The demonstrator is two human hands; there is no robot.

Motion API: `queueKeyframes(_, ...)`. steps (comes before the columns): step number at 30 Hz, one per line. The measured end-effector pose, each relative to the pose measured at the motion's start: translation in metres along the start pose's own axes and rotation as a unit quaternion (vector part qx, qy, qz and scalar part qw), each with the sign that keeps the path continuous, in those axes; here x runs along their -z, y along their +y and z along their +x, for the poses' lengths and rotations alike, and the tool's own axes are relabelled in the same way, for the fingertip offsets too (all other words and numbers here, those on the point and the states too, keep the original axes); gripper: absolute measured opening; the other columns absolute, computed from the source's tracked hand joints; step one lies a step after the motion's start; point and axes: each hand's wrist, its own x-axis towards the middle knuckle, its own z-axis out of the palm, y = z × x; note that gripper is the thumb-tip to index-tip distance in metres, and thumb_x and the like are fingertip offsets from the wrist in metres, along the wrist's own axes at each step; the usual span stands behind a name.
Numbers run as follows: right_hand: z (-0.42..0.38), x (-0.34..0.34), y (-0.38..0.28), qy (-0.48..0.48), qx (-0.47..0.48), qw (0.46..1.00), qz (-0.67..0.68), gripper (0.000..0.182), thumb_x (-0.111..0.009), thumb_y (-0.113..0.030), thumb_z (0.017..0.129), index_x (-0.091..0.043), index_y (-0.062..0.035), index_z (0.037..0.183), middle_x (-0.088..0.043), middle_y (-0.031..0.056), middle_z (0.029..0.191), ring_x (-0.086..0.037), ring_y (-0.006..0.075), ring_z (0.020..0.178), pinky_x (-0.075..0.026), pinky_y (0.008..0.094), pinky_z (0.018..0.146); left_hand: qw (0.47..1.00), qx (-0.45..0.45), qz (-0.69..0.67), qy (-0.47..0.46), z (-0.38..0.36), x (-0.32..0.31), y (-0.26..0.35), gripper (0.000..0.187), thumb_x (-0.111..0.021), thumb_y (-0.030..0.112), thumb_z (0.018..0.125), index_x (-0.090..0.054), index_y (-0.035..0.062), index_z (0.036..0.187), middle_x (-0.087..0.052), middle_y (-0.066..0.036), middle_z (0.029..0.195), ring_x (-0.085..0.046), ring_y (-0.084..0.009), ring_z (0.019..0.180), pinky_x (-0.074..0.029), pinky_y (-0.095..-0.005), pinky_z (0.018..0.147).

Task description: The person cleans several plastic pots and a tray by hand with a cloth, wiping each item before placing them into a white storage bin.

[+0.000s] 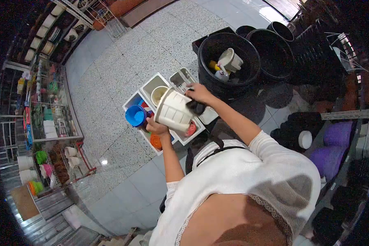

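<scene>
My left hand (pixel 158 127) grips the rim side of a cream ribbed plant pot (pixel 174 110), which is tilted on its side above white planter boxes. Against the pot's base end, my right hand (pixel 200 94) has its fingers closed round a dark black thing (pixel 197 107), whose kind I cannot make out. Beneath the pot stand the white rectangular planters (pixel 153 83), partly covered by it. They hold a blue pot (pixel 135 115), an orange pot (pixel 156 141), a red item (pixel 191 129) and a smaller cream pot (pixel 158 94).
A large black tub (pixel 229 39) at the upper right holds a grey-white pot (pixel 230 60) and a spray bottle (pixel 222 75). More black tubs (pixel 270 51) stand beside it. Purple pots (pixel 332 143) line the right shelf. A glass display case (pixel 55 98) stands at left.
</scene>
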Motion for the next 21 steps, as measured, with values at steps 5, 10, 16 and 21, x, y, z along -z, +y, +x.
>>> queueKeyframes(5, 0.021, 0.042, 0.030, 0.107, 0.029, 0.991, 0.076, 0.026, -0.055, -0.016, 0.084, -0.061, -0.0028, 0.105, -0.063, 0.0073, 0.086, -0.056, 0.0127, 0.079, -0.044, 0.0263, 0.073, 0.943, -0.074, 0.324, -0.013, -0.003, -0.001, -0.026, 0.064, -0.030, 0.038, 0.094, -0.047, -0.0055, 0.049, -0.045, -0.026, 0.048, -0.041, -0.0410, 0.043, -0.028, -0.0477, 0.045)
queueKeyframes(10, 0.033, 0.112, 0.031, 0.336, 0.015, 0.941, 0.023, 0.020, -0.053, -0.011, 0.085, -0.063, -0.0048, 0.101, -0.065, 0.0083, 0.091, -0.059, 0.0152, 0.084, -0.044, 0.0276, 0.077, 0.968, 0.019, 0.246, 0.044, -0.023, 0.013, -0.051, 0.068, -0.034, 0.043, 0.093, -0.045, -0.0106, 0.052, -0.040, -0.027, 0.047, -0.041, -0.0381, 0.041, -0.028, -0.0488, 0.048)
queueKeyframes(16, 0.064, 0.111, 0.082, 0.310, -0.018, 0.948, -0.067, 0.038, -0.056, -0.022, 0.083, -0.048, -0.0050, 0.116, -0.058, 0.0203, 0.101, -0.055, 0.0361, 0.092, -0.042, 0.0422, 0.081, 0.957, 0.063, 0.278, 0.056, -0.036, 0.034, -0.048, 0.067, -0.039, 0.047, 0.090, -0.051, -0.0091, 0.056, -0.046, -0.025, 0.049, -0.045, -0.0351, 0.044, -0.031, -0.0480, 0.051)
queueKeyframes(21, 0.047, 0.008, 0.072, 0.290, 0.102, 0.922, -0.234, 0.053, -0.060, -0.035, 0.080, -0.047, 0.0025, 0.115, -0.047, 0.0258, 0.117, -0.043, 0.0386, 0.111, -0.032, 0.0467, 0.093, 0.949, 0.142, 0.278, -0.049, -0.032, 0.056, -0.075, 0.048, -0.061, 0.042, 0.078, -0.061, -0.0055, 0.075, -0.059, -0.024, 0.065, -0.059, -0.0356, 0.061, -0.042, -0.0431, 0.059)
